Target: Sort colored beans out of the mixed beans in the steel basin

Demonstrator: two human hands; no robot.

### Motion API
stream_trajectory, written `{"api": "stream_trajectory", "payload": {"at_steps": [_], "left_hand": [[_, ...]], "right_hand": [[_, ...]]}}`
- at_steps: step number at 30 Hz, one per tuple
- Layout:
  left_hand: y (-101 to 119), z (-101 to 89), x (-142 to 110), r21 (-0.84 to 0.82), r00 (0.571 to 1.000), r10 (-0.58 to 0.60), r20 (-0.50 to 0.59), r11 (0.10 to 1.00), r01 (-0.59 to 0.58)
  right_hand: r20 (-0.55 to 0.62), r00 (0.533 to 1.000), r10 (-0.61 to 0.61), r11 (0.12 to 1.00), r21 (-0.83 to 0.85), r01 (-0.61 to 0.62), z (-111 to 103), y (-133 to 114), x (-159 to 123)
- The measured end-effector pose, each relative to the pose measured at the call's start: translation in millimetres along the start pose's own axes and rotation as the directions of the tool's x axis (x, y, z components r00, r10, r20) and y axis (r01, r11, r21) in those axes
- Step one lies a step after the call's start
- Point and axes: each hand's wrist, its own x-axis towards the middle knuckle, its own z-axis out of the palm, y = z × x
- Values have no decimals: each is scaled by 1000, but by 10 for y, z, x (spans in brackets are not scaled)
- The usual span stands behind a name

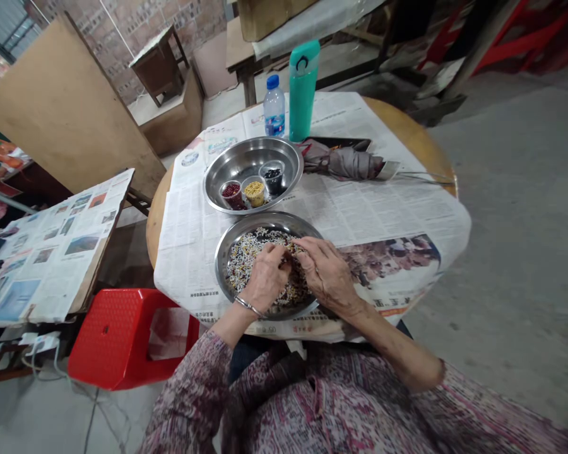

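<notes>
Over a shallow steel plate (221, 252) of mixed white grains, yellow and dark red beans (246, 258), both my hands are close together. My left hand (267, 274), with a bangle at the wrist, has its fingers curled inward; anything pinched in them is hidden. Beside it my right hand (330, 274) reaches in from the right, fingers stretched and thumb apart, tips at the beans. Just beyond, a steel basin (227, 161) contains three clear cups: one of red beans (233, 194), one of yellow beans (254, 193) and one of black beans (273, 179).
Newspaper (184, 233) covers the round table. At its back stand a water bottle (274, 107) and a teal flask (303, 91). A folded grey umbrella (343, 161) lies right of the basin. A red stool (108, 337) and a newspaper-covered table (71, 246) are on the left.
</notes>
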Motion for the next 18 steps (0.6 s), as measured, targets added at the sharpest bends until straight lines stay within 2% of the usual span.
{"api": "stream_trajectory", "payload": {"at_steps": [3, 5, 7, 9, 11, 13, 15, 18], "left_hand": [[-41, -103, -5, 19, 997, 5, -71, 1000, -3], [-56, -192, -87, 73, 995, 74, -67, 995, -69], [-66, -270, -186, 134, 975, 223, 20, 965, -224], [-74, -307, -258, 155, 908, 384, 166, 899, -409], [-84, -280, -274, 149, 823, 495, 279, 824, -547], [-97, -197, -226, 165, 770, 554, 316, 767, -620], [-113, -93, -133, 218, 751, 575, 324, 727, -651], [-135, 5, 22, 316, 769, 553, 322, 702, -638]], "right_hand": [[-4, 1000, -3, 1000, 2, 3, -7, 4, -2], [-2, 1000, -10, 1000, 3, 10, -9, 6, -3], [2, 1000, -11, 1000, 6, 11, -7, 10, -7], [1, 1000, -4, 1000, 8, 4, -2, 15, -13], [-9, 1000, 0, 1000, 9, 0, 4, 20, -20], [-14, 1000, -2, 1000, 10, 2, 7, 26, -25], [-12, 1000, -15, 1000, 8, 15, 7, 30, -27], [-15, 999, -32, 999, -3, 32, 6, 28, -24]]}}
